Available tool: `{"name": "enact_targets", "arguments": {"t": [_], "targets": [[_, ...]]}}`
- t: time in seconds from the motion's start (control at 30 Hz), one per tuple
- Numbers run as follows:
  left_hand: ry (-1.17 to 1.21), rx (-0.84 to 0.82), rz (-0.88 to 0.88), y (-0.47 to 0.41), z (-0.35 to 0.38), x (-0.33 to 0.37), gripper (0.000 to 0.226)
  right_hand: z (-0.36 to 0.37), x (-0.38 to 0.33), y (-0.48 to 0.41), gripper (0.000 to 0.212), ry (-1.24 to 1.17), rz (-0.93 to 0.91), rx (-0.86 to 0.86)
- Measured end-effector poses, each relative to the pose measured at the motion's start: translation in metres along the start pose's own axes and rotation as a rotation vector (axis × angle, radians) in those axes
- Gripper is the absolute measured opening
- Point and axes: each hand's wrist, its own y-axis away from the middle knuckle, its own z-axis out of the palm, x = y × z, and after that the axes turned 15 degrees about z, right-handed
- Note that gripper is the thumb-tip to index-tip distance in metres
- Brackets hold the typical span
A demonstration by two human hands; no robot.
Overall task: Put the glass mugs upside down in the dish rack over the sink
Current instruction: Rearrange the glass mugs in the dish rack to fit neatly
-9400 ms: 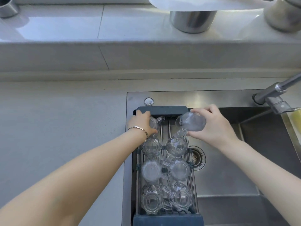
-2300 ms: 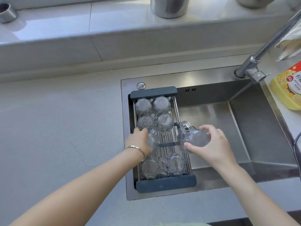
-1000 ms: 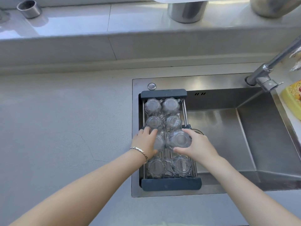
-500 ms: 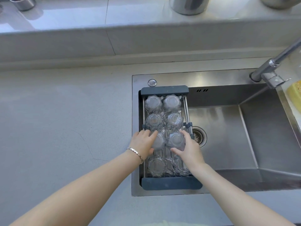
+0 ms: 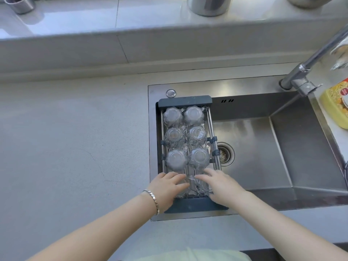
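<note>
glass mugs (image 5: 185,137) sit upside down in the dish rack (image 5: 188,205), six bases showing, a near pair under both hands. left hand (image 5: 166,187) and right hand (image 5: 219,183) rest loosely spread on them. rigid, slick, breakable; grasp around the body or handle.

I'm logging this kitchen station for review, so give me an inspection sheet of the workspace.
Surface: grey countertop, bare; steel sink.
Job's things: dish rack across the sink's left side; six glass mugs bottoms-up in three rows, nearest row under the hands.
Clutter: yellow bottle at right.
Hands: left hand and right hand reaching onto the nearest mugs; grip unclear.
Cables: nothing seen.
Surroundings: faucet, metal containers on the ledge.
</note>
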Motion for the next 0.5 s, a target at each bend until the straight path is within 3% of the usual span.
{"name": "enact_targets", "arguments": {"t": [0.13,0.23,0.37,0.5], "targets": [[-0.096,-0.085,0.052,-0.007,-0.005,-0.002,0.071,-0.012,-0.001,-0.005,0.068,0.034,-0.032,-0.019],[-0.143,-0.128,0.062,-0.010,-0.008,-0.002,0.072,-0.022,0.001,0.010,0.064,0.024,-0.049,0.057],[-0.121,-0.114,-0.015,-0.006,-0.008,-0.001,0.065,-0.033,0.015,0.051,0.063,-0.281,0.019,0.221],[0.078,0.034,-0.263,-0.001,-0.008,0.012,0.058,-0.034,0.027,0.084,0.054,-0.707,0.232,0.339]]}}
